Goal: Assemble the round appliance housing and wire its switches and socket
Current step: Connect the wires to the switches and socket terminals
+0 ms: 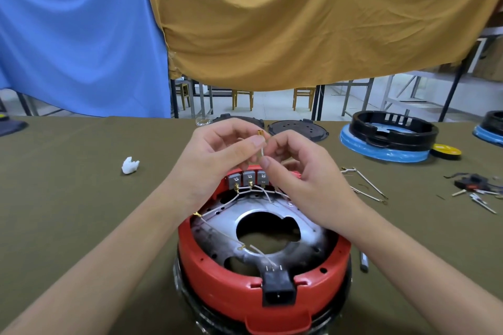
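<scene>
A round red housing (pixel 217 275) stands on the table in front of me, with a silver metal plate (pixel 313 236) inside and a black power socket (pixel 278 287) at its near rim. Three grey switches (pixel 249 178) sit along its far rim, with white wires (pixel 217 208) and brass terminals running from them. Above the switches my left hand (pixel 215 155) and my right hand (pixel 294 168) both pinch a short white wire with a brass terminal (pixel 260 141) at its upper end.
Loose wires (pixel 364 185) and small parts (pixel 473 185) lie to the right. Two black lids (pixel 298 129) lie at the back. A black housing on a blue-wrapped base (pixel 386 139) stands at the back right. A white crumpled scrap (pixel 130 165) lies left. A pen (pixel 364 262) lies beside the housing.
</scene>
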`<state>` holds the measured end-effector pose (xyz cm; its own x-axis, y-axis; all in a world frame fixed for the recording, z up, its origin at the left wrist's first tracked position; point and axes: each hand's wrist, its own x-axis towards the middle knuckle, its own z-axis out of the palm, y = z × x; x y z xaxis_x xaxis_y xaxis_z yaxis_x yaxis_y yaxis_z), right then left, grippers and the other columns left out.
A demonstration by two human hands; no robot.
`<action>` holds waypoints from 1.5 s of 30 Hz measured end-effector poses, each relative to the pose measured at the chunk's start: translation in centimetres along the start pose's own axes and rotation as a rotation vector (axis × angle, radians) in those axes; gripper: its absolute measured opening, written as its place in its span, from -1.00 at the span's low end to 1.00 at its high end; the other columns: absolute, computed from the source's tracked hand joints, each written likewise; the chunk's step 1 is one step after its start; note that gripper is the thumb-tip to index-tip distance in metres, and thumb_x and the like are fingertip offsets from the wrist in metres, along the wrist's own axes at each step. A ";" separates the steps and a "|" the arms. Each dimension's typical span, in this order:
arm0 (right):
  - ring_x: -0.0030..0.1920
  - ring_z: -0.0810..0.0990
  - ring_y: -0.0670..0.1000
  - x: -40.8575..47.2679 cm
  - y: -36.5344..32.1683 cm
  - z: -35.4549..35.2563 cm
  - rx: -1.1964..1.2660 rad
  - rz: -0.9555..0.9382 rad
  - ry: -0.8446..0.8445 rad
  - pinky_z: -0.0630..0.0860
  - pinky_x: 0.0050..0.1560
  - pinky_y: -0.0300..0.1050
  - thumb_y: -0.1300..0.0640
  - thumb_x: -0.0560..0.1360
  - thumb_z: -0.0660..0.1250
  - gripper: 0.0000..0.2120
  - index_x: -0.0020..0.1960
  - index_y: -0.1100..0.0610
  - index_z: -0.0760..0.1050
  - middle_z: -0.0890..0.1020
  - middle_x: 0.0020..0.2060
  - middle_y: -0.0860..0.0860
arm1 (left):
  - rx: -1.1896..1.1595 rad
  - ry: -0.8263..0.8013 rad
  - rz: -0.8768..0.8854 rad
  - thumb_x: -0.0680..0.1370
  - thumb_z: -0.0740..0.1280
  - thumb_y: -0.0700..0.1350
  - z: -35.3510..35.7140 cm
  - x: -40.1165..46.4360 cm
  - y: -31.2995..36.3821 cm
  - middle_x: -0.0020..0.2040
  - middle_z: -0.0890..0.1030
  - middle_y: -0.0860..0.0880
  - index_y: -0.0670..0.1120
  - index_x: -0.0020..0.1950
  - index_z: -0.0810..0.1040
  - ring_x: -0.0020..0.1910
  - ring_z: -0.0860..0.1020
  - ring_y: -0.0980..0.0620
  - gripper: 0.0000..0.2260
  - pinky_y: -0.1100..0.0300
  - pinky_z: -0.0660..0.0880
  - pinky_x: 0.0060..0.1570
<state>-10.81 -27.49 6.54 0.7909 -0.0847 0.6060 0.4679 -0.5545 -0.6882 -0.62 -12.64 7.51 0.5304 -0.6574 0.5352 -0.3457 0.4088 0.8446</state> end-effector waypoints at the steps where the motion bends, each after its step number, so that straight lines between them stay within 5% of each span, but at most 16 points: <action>1: -0.22 0.55 -0.14 -0.1 -0.1 0.0 -0.001 -0.003 0.007 0.49 -0.15 -0.23 0.18 0.56 0.38 -0.96 -0.04 0.08 0.53 0.61 -0.21 -0.09 | -0.010 0.002 -0.006 0.49 0.43 -0.12 0.1 0.0 0.0 -0.26 0.58 -0.06 -0.10 -0.03 0.67 -0.27 0.54 0.05 -0.89 0.25 0.51 -0.19; 12: -0.33 0.54 -0.07 -0.8 -0.9 0.0 -0.163 -0.085 0.206 0.46 -0.26 -0.33 0.25 0.45 0.46 -0.88 -0.18 0.09 0.55 0.60 -0.34 -0.05 | -0.027 0.028 -0.039 0.42 0.47 -0.04 0.1 0.0 0.0 -0.27 0.64 0.00 -0.03 -0.02 0.73 -0.26 0.56 0.08 -0.82 0.26 0.55 -0.16; 23: -0.36 0.46 0.02 -0.4 -0.6 -0.3 0.062 0.003 0.146 0.45 -0.31 0.00 0.28 0.52 0.39 -0.90 -0.17 0.16 0.58 0.54 -0.41 0.00 | -0.044 -0.010 -0.059 0.53 0.35 -0.08 -0.1 0.1 0.1 -0.18 0.66 -0.01 -0.13 0.08 0.70 -0.19 0.56 0.10 -0.78 0.27 0.53 -0.18; 45: -0.31 0.57 -0.05 0.4 -0.4 -0.6 0.033 0.148 0.114 0.54 -0.23 -0.17 0.20 0.52 0.41 -0.93 -0.12 0.18 0.63 0.66 -0.33 0.07 | 0.168 0.130 -0.146 0.57 0.37 -0.18 0.2 0.3 -0.7 -0.29 0.65 0.00 -0.11 -0.07 0.69 -0.28 0.58 0.11 -0.90 0.29 0.53 -0.26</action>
<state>-10.94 -27.77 7.32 0.8034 -0.2577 0.5368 0.3636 -0.5016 -0.7850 -0.36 -13.25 7.11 0.6754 -0.6107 0.4134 -0.3756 0.1975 0.9055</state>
